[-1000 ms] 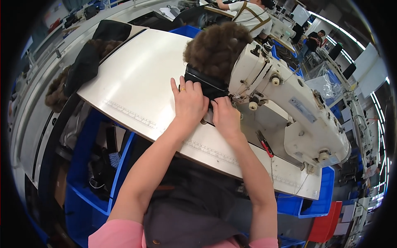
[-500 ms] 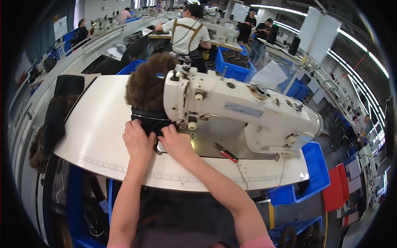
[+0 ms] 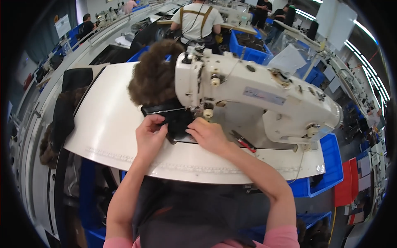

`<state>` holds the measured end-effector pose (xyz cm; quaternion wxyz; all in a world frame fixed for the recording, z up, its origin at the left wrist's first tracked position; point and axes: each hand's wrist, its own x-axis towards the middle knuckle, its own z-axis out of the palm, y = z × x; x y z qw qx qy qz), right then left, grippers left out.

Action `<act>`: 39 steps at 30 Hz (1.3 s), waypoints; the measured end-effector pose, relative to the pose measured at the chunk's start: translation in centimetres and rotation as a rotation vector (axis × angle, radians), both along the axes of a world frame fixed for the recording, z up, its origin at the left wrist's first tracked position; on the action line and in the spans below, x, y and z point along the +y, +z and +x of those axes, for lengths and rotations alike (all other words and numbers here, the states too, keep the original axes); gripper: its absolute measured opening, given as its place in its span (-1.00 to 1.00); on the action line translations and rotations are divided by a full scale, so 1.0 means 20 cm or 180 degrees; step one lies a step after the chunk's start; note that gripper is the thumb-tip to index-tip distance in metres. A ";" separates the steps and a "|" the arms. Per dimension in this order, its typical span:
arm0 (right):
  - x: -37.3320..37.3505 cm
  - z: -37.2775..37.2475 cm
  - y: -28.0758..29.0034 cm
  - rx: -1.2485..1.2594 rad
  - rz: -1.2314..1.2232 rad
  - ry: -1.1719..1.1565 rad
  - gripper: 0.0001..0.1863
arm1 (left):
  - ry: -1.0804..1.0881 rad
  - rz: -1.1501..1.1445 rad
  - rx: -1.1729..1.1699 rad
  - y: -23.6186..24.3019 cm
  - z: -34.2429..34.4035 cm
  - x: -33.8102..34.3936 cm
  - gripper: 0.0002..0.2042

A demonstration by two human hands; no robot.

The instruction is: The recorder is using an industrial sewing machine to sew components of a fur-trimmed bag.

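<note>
Hands apart near frame centre. Left hand (image 3: pixel 151 134) fingers curled at the left side of the black cloth (image 3: pixel 177 123), right hand (image 3: pixel 209 134) fingertips at its right; can't tell how firmly gripped. Brown fur (image 3: pixel 153 78) above it, against the sewing machine (image 3: pixel 264 89). Snips (image 3: pixel 245 141) right of the right hand. Table (image 3: pixel 105 118) bare on the left; front edge passes under forearms.

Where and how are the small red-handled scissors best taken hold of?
Probably by the red handle, coming from the near right: the scissors lie slantwise, with this end toward the person's right and the dark blades pointing away to the left.
</note>
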<state>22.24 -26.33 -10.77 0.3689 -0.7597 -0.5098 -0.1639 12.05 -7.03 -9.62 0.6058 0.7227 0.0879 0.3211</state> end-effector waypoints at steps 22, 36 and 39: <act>0.06 -0.08 0.01 -0.0188 -0.0144 0.0066 -0.92 | 0.0719 0.1364 -0.0005 0.05 -0.01 0.01 -0.72; 0.11 -0.21 0.07 0.0000 0.0354 0.0064 -0.84 | 0.0318 0.0651 -0.0101 -0.01 0.07 0.12 -0.79; 0.18 -0.19 0.04 0.0510 0.0767 -0.0067 -0.76 | -0.0075 -0.0050 -0.0043 -0.02 0.06 0.09 -0.81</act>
